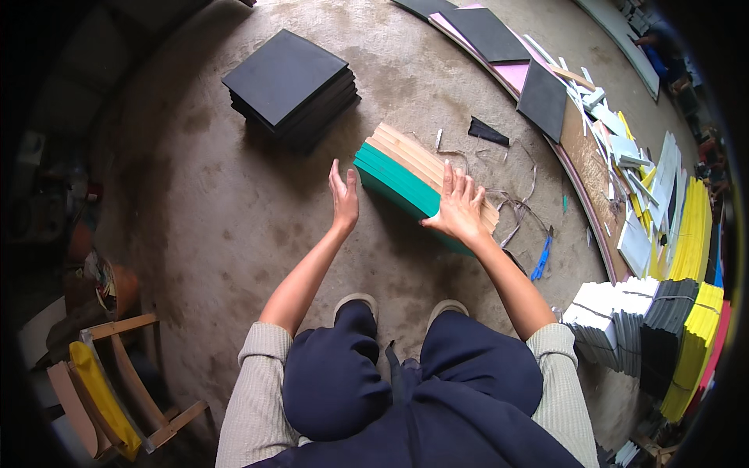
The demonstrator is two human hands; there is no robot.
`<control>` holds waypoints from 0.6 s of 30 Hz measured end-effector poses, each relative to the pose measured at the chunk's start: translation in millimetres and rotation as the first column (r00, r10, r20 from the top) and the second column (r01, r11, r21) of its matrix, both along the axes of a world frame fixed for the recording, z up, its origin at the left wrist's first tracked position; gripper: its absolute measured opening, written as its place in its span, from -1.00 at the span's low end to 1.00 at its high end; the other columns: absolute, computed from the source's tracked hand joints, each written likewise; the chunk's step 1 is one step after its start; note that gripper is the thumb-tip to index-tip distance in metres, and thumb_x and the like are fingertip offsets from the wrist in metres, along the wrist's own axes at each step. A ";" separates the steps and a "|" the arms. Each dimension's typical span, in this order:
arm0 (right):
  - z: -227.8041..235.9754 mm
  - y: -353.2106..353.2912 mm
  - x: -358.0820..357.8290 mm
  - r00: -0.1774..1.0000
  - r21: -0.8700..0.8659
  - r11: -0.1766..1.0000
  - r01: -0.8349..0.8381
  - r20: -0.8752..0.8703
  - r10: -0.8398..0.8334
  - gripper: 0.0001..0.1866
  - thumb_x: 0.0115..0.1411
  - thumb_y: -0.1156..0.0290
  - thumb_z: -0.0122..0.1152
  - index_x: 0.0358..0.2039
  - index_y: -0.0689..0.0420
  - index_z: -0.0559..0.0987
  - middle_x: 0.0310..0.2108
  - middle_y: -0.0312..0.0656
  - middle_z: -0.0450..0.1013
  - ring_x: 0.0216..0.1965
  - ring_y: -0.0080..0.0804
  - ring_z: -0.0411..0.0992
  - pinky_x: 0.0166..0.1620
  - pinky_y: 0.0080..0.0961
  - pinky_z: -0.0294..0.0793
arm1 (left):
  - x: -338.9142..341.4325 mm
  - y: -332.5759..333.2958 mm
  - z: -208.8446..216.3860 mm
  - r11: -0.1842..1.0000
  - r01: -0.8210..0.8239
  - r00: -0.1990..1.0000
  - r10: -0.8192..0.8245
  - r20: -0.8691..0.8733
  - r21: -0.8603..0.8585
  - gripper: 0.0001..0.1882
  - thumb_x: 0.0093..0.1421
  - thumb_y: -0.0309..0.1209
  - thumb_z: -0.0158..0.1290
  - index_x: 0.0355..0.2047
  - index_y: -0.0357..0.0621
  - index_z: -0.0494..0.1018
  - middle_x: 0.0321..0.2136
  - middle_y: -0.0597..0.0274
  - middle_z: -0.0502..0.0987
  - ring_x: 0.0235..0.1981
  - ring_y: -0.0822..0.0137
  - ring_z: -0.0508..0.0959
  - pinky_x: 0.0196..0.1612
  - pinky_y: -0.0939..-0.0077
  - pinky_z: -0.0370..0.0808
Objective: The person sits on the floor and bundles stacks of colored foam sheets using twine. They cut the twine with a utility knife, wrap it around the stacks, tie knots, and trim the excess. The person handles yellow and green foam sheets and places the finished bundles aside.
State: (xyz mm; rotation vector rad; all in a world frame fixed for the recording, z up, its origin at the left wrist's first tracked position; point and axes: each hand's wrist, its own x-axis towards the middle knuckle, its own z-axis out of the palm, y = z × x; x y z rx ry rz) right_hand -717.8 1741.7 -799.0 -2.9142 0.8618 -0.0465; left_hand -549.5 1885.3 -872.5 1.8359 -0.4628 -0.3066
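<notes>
On the floor in front of me a stack of thin sheets stands on edge, green sheets (398,179) on the near side and tan sheets (409,156) on the far side. My right hand (460,207) rests on the right end of this stack, fingers spread over the top edges and thumb on the green side. Just off the stack's left end, my left hand (344,199) is raised with its fingers extended and holds nothing. Farther off to the left sits a square pile of black sheets (289,78).
Loose string (511,210), a blue-handled tool (542,257) and a black scrap (489,131) lie right of the stack. Along the right are boards with offcuts (589,156) and tied bundles of white (597,312), black and yellow strips. A wooden frame (144,374) stands at lower left.
</notes>
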 end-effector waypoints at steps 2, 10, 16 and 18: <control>3.0 -5.5 2.5 0.998 0.044 0.999 0.031 -0.058 -0.028 0.33 -0.47 -0.01 0.43 0.19 0.17 -0.22 0.00 0.01 0.05 0.03 -0.06 0.05 -0.01 0.00 0.04 | 19.3 -10.9 14.8 0.981 0.189 0.981 -0.187 0.043 -0.050 -0.28 0.22 0.06 -0.38 0.18 -0.25 -0.10 0.19 -0.03 -0.07 0.23 0.11 -0.09 0.23 0.31 -0.19; 13.1 -6.2 -6.2 0.958 0.126 0.992 -0.016 0.286 -0.021 0.27 -0.51 0.05 0.45 0.18 0.14 -0.10 -0.07 -0.06 0.09 -0.03 -0.18 0.09 -0.01 -0.18 0.01 | 73.3 -27.1 72.6 0.837 0.545 0.829 -0.546 -0.123 -0.048 -0.05 0.04 0.35 -0.62 0.18 -0.20 -0.06 0.23 0.07 -0.15 0.26 0.22 -0.23 0.24 0.35 -0.30; -8.8 -4.0 1.2 0.738 0.353 0.914 -0.201 0.668 -0.096 0.28 -0.49 0.08 0.45 0.18 0.17 -0.15 -0.05 -0.04 0.09 0.01 -0.14 0.06 0.02 -0.18 0.02 | 60.9 -59.9 186.8 0.642 0.718 0.578 -0.765 0.283 0.270 -0.21 0.13 0.23 -0.61 0.20 -0.05 -0.09 0.23 0.18 -0.11 0.26 0.30 -0.22 0.24 0.22 -0.44; -26.3 -2.2 1.2 0.684 0.357 0.900 -0.250 0.723 -0.096 0.26 -0.43 0.07 0.43 0.17 0.24 -0.18 0.00 0.05 0.03 0.03 -0.04 0.02 0.07 -0.11 -0.01 | 46.4 -66.8 193.8 0.592 0.660 0.464 -0.806 0.368 0.462 -0.27 0.17 0.17 -0.56 0.21 -0.04 -0.09 0.23 0.23 -0.11 0.26 0.31 -0.21 0.24 0.22 -0.39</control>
